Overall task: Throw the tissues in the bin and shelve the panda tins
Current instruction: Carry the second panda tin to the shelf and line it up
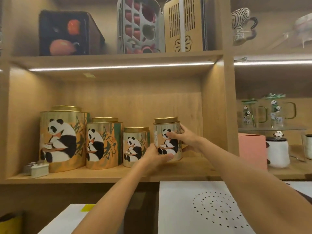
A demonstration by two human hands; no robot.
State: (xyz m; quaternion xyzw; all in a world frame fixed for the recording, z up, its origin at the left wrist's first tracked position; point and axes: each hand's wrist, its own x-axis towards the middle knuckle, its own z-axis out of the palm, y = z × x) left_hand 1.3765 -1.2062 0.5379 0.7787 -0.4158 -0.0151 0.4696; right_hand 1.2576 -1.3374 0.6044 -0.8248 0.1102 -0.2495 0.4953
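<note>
Three gold-lidded panda tins stand in a row on the wooden shelf [108, 174]: a large tin [62, 139], a medium tin [103, 143] and a small tin [135, 146]. A fourth panda tin [167, 137] is at the right end of the row, upright, just above or on the shelf board. My left hand [156, 157] grips its lower front and my right hand [183, 138] wraps its right side. No tissues or bin are in view.
Two tiny tins [36, 168] sit at the shelf's left front. The shelf above holds tea sets [140, 26]. The right compartment has a pink box [252, 152], a white panda jar [277, 153] and glass panda mugs [276, 110]. A white perforated box [202, 208] lies below.
</note>
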